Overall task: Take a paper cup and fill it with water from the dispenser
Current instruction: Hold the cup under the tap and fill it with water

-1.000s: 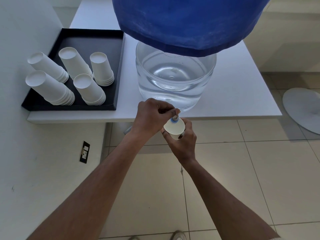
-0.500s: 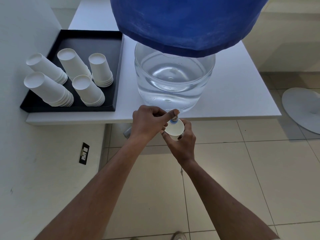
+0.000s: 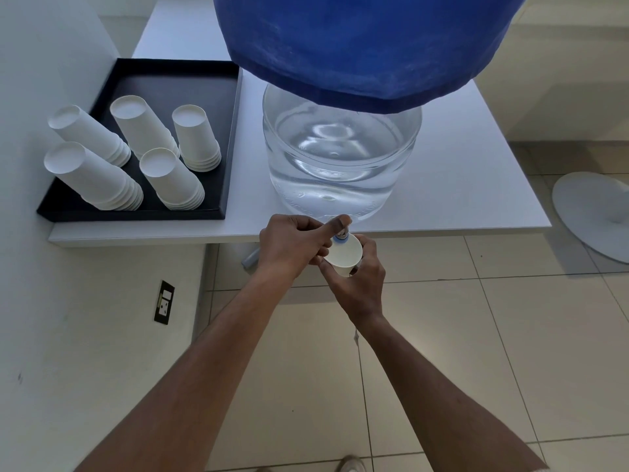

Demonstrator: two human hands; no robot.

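White table [image 3: 459, 158] meets the wall at left; tiled floor lies open below. Tray [image 3: 170, 73] of cup stacks [image 3: 136, 158] sits left. At the front edge, left hand [image 3: 292, 247] pinches the tap [image 3: 340, 236]; right hand [image 3: 360, 284] grips the cup [image 3: 343, 255] under it.

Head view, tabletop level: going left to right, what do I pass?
Black tray with stacks of upturned paper cups → clear water dispenser under the blue cover → bare table → white disc on the floor.
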